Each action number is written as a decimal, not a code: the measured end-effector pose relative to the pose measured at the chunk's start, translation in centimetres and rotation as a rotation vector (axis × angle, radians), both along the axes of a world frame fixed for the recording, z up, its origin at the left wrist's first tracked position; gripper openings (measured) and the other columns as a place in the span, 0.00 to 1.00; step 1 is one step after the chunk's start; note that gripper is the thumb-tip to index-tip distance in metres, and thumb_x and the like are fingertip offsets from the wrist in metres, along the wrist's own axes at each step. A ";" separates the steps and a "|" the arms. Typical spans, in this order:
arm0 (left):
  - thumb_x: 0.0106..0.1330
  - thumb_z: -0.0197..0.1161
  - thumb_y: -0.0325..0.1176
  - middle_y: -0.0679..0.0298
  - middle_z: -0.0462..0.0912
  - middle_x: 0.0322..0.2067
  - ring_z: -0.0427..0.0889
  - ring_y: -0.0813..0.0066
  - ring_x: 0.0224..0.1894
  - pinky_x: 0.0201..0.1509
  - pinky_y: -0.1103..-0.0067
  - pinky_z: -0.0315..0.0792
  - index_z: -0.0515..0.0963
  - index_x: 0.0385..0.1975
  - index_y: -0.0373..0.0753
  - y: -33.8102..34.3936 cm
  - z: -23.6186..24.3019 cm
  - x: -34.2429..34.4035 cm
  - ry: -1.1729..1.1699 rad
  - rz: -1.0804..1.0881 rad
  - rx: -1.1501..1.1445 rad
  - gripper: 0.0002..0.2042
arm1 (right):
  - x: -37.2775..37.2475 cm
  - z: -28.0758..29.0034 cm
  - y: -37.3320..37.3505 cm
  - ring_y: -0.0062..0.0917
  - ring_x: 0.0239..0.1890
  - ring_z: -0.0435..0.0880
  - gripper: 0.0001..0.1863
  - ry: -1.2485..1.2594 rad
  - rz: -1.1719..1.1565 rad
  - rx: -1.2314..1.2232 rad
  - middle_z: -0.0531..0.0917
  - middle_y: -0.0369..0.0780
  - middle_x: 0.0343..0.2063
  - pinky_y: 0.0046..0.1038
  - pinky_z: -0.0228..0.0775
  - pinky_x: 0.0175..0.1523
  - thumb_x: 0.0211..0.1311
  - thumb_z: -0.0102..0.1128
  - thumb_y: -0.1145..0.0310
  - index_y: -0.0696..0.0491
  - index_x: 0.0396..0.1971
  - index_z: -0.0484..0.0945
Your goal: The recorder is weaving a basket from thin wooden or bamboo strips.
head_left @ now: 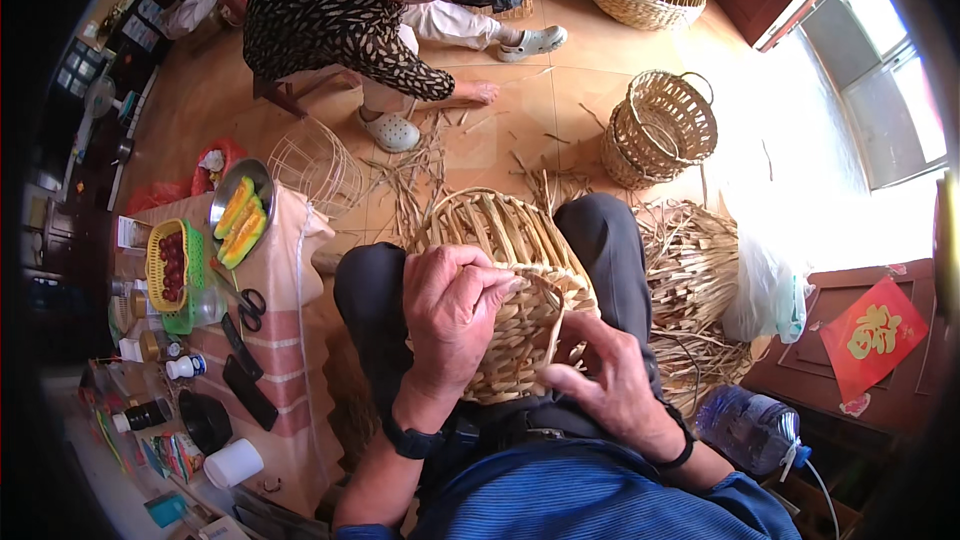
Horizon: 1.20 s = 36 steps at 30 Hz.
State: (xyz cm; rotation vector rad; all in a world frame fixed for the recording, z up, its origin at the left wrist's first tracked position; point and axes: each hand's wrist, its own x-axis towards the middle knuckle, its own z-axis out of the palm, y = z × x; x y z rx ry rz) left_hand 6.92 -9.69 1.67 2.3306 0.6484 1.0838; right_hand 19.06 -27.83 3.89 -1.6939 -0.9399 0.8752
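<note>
Between my knees rests a woven basket [500,365] of pale, dry plant strips, with slats rising on its far side. My left hand [452,315] is closed in a pinch at the basket's rim, thumb and forefinger on a strip there. From that spot a loose brown strip [555,325] curves right and down along the weave. Around the right side of the basket lies my right hand [618,380], its fingers bent behind the strip and its thumb in front. The tips of those fingers are partly hidden.
Dry strips [690,270] are heaped right of my leg, near a large plastic bottle [750,428]. A finished-looking basket [660,130] stands ahead. Left is a cloth-covered table [285,340] with scissors [250,308] and fruit. A person [335,25] sits opposite, reaching toward strips on the floor.
</note>
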 end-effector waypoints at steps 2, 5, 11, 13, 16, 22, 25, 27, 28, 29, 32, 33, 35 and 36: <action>0.49 0.84 0.21 0.68 0.84 0.36 0.80 0.66 0.40 0.47 0.69 0.74 0.86 0.31 0.42 0.0 -0.1 0.0 -0.008 -0.005 0.008 0.13 | -0.7 -0.6 0.8 0.28 0.34 0.89 0.20 0.122 0.005 -0.080 0.89 0.43 0.32 0.30 0.80 0.42 0.73 0.74 0.66 0.60 0.57 0.84; 0.50 0.83 0.22 0.68 0.84 0.36 0.80 0.65 0.40 0.48 0.69 0.74 0.85 0.31 0.42 0.0 -0.1 0.0 -0.022 -0.010 0.028 0.13 | 0.0 -1.1 0.5 0.23 0.30 0.87 0.15 0.313 0.037 -0.021 0.91 0.41 0.30 0.27 0.77 0.38 0.79 0.65 0.67 0.59 0.58 0.85; 0.55 0.81 0.27 0.72 0.87 0.38 0.85 0.67 0.44 0.50 0.68 0.73 0.83 0.32 0.46 -0.1 -0.5 -0.7 -0.018 -0.037 0.104 0.11 | 3.3 1.6 -1.4 0.16 0.17 0.73 0.29 0.266 0.100 -0.001 0.85 0.34 0.21 0.23 0.62 0.24 0.87 0.43 0.49 0.60 0.54 0.85; 0.55 0.80 0.26 0.72 0.87 0.38 0.85 0.67 0.44 0.51 0.68 0.73 0.82 0.33 0.46 -0.2 -0.5 -0.9 -0.007 -0.043 0.132 0.12 | 4.6 2.3 -2.2 0.14 0.18 0.73 0.23 0.483 -0.056 0.028 0.82 0.32 0.21 0.22 0.62 0.25 0.83 0.58 0.52 0.60 0.50 0.86; 0.57 0.78 0.25 0.73 0.89 0.40 0.85 0.67 0.44 0.53 0.68 0.73 0.81 0.35 0.46 -0.4 -0.5 -1.0 0.009 -0.064 0.171 0.12 | 5.7 2.4 -2.3 0.09 0.27 0.73 0.15 0.121 -0.046 0.022 0.80 0.29 0.21 0.20 0.62 0.30 0.75 0.74 0.62 0.62 0.43 0.91; 0.59 0.77 0.23 0.72 0.89 0.38 0.85 0.66 0.44 0.53 0.69 0.73 0.80 0.35 0.46 -0.4 -0.8 -1.9 -0.030 -0.037 0.158 0.12 | 6.4 3.7 -0.8 0.22 0.22 0.78 0.14 -0.490 0.023 0.039 0.81 0.37 0.19 0.27 0.69 0.32 0.69 0.79 0.62 0.58 0.43 0.91; 0.66 0.75 0.25 0.71 0.88 0.40 0.83 0.65 0.45 0.55 0.67 0.73 0.78 0.36 0.45 -0.3 -1.1 -3.0 -0.096 -0.004 0.055 0.10 | 5.4 3.2 0.7 0.29 0.22 0.83 0.10 -0.726 0.015 0.138 0.86 0.37 0.22 0.32 0.71 0.32 0.67 0.78 0.63 0.52 0.36 0.88; 0.68 0.73 0.20 0.66 0.87 0.38 0.82 0.65 0.44 0.54 0.70 0.75 0.77 0.38 0.42 -0.4 -1.0 -5.4 -0.154 0.099 -0.145 0.11 | 4.4 2.7 2.4 0.31 0.20 0.80 0.12 -0.879 0.102 0.111 0.82 0.36 0.21 0.36 0.70 0.31 0.67 0.77 0.64 0.49 0.28 0.82; 0.69 0.72 0.18 0.64 0.86 0.38 0.82 0.67 0.44 0.54 0.72 0.76 0.76 0.38 0.40 -0.1 -1.4 -6.4 -0.199 0.137 -0.262 0.11 | 4.2 1.9 3.0 0.35 0.19 0.79 0.14 -0.869 0.128 0.079 0.79 0.37 0.20 0.37 0.70 0.31 0.69 0.75 0.62 0.50 0.27 0.79; 0.71 0.71 0.18 0.62 0.86 0.39 0.82 0.69 0.45 0.54 0.73 0.77 0.75 0.39 0.39 -0.3 -1.5 -7.3 -0.309 0.146 -0.405 0.10 | 4.0 1.2 3.5 0.36 0.20 0.79 0.15 -0.881 0.126 0.052 0.79 0.37 0.20 0.37 0.70 0.31 0.68 0.76 0.61 0.50 0.27 0.78; 0.74 0.70 0.19 0.59 0.84 0.43 0.80 0.75 0.46 0.55 0.77 0.77 0.74 0.40 0.37 -0.9 -0.7 -10.7 -0.429 0.198 -0.593 0.10 | 3.8 0.5 5.3 0.39 0.23 0.82 0.19 -0.881 0.098 0.012 0.81 0.39 0.21 0.39 0.72 0.32 0.65 0.79 0.59 0.51 0.25 0.76; 0.74 0.71 0.19 0.60 0.83 0.44 0.80 0.75 0.46 0.55 0.77 0.76 0.74 0.40 0.38 -1.2 -0.5 -11.7 -0.410 0.252 -0.585 0.10 | 3.9 0.6 5.9 0.40 0.24 0.83 0.20 -0.826 0.089 0.055 0.81 0.40 0.21 0.39 0.73 0.33 0.63 0.80 0.59 0.52 0.24 0.76; 0.73 0.72 0.21 0.60 0.84 0.44 0.80 0.76 0.46 0.56 0.77 0.76 0.75 0.40 0.39 -1.3 -1.2 -13.6 -0.482 0.331 -0.658 0.10 | 4.1 0.8 6.2 0.40 0.26 0.84 0.18 -0.719 0.098 0.121 0.81 0.41 0.21 0.41 0.75 0.34 0.58 0.83 0.62 0.54 0.25 0.79; 0.74 0.73 0.22 0.60 0.84 0.45 0.80 0.76 0.46 0.56 0.78 0.76 0.75 0.40 0.39 -1.1 -1.6 -14.2 -0.525 0.369 -0.686 0.10 | 4.1 1.0 6.2 0.40 0.26 0.84 0.18 -0.719 0.102 0.122 0.81 0.41 0.21 0.41 0.75 0.34 0.58 0.83 0.62 0.54 0.25 0.79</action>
